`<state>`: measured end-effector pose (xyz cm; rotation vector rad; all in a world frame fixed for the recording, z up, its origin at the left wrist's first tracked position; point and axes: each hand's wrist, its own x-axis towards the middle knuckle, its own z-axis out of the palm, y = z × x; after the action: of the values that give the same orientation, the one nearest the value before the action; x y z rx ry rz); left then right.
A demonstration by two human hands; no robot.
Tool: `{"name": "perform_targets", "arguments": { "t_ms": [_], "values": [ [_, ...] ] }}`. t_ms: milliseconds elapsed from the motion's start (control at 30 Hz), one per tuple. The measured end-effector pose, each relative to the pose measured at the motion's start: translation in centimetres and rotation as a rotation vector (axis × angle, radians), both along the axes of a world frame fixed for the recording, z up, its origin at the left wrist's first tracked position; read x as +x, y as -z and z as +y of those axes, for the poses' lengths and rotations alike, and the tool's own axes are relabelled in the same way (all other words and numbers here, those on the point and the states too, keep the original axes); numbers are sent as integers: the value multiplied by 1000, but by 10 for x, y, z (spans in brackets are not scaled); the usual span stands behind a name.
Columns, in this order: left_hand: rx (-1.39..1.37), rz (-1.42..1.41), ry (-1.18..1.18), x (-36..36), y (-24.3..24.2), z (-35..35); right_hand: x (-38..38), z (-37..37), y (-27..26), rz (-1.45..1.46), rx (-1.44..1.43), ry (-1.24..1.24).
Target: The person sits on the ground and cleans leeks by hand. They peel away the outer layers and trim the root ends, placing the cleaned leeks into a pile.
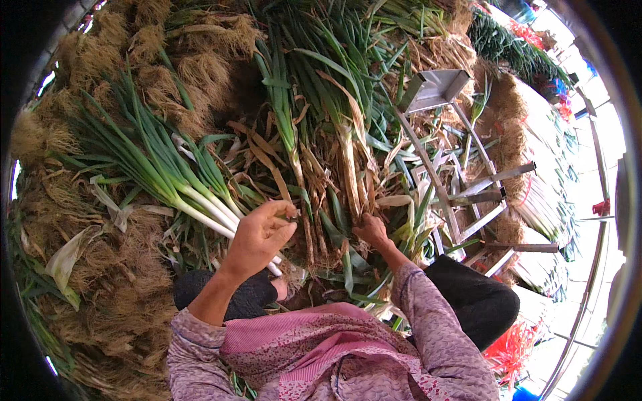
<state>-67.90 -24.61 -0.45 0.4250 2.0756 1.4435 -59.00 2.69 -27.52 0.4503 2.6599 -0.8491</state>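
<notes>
My left hand [263, 238] hovers in the middle, fingers half curled and thumb apart, with no object visible in its grasp. A dry leaf strip [277, 180] ends behind its fingertips; whether they touch is unclear. Peeled Welsh onions [203, 214] with clean white stems and green tops lie on the left, partly hidden behind that hand and wrist. My right hand [372, 230] is closed around the root end of unpeeled Welsh onions [349, 165], which have brown, dry outer sheaths. More unpeeled stalks [307, 215] lie between both hands.
Piled onions with brown roots [110, 280] cover the left side. A metal frame [426, 145], seemingly an overturned stool, stands close by my right arm. Tied onion bundles [539, 195] line the right, near red plastic strapping [511, 346]. Loose leaves litter the ground around my knees.
</notes>
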Motion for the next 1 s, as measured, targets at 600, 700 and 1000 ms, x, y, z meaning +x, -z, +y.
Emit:
{"name": "perform_targets", "arguments": {
  "t_ms": [600, 700, 1000],
  "values": [
    [10, -306, -136, -72, 63, 92, 100, -15, -238, 137, -884, 280],
    [346, -366, -257, -76, 63, 136, 152, -19, -258, 28, -825, 226],
    [361, 485, -609, -45, 79, 159, 198, -25, -248, 96, -769, 209]
  ]
}}
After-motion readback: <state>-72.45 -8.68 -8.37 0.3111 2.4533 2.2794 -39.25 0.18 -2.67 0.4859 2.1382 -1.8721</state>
